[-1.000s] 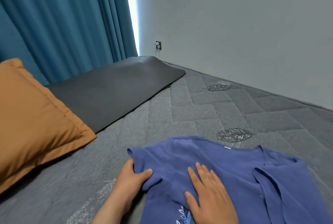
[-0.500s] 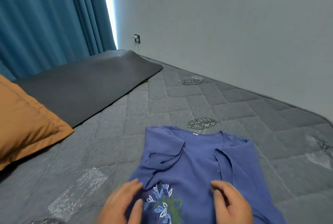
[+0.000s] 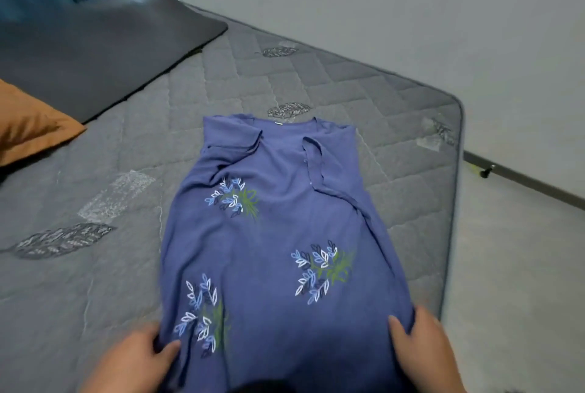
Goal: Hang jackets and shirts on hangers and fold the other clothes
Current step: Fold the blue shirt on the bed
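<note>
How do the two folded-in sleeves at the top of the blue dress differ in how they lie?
The left sleeve is folded across the chest in a broad, wide flap with a curved edge; the right sleeve lies as a narrower strip running down the front. The left sleeve sits higher and ends well above the nearest flower print, while the right sleeve reaches lower down the blue dress. Both are the same plain blue and lie turned inward.

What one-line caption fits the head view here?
Both hands, left hand and right hand, grip the near edges of a blue floral garment spread flat on a grey quilted mattress.
</note>
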The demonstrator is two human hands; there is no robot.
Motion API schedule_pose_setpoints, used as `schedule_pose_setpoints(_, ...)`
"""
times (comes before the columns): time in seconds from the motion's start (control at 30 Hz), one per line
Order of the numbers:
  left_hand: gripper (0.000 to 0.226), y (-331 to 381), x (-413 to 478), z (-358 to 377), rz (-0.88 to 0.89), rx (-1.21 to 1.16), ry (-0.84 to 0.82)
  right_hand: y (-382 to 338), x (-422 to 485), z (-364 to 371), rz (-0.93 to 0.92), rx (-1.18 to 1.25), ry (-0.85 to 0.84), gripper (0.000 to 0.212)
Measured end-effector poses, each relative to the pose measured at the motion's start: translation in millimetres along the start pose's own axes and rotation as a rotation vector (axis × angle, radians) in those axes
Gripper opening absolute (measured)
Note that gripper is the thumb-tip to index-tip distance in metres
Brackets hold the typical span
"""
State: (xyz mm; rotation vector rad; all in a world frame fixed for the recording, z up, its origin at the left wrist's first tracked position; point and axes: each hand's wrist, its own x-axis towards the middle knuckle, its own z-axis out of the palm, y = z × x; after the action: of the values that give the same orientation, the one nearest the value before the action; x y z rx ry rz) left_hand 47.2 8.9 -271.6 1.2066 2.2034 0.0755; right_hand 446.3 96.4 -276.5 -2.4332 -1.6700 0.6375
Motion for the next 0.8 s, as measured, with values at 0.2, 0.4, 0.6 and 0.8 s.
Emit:
schedule_pose_setpoints(0.2, 0.017, -12, -22, 12, -0.051, -0.488, 0.173, 15, -13, -19, -0.04, 0.102, -0.228, 0.022)
schedule_pose_setpoints(0.4, 0.005, -18, -44, 21, -0.072, -0.644, 0.054, 36, -28, -25, -0.001, 0.406, -0.455, 0.013)
schedule_pose_setpoints(0.6, 0.023, -7, -47, 12, -0.183, -1.22, 0.162, 39, -37, -27, 0.101, 0.997, -0.32, 0.015)
schedule_pose_setpoints(0.8, 0.027, -14, -31, -28, -0.244, -1.365, 0.328, 34, -12, -51, 0.203, 1.325, -0.09, 0.008)
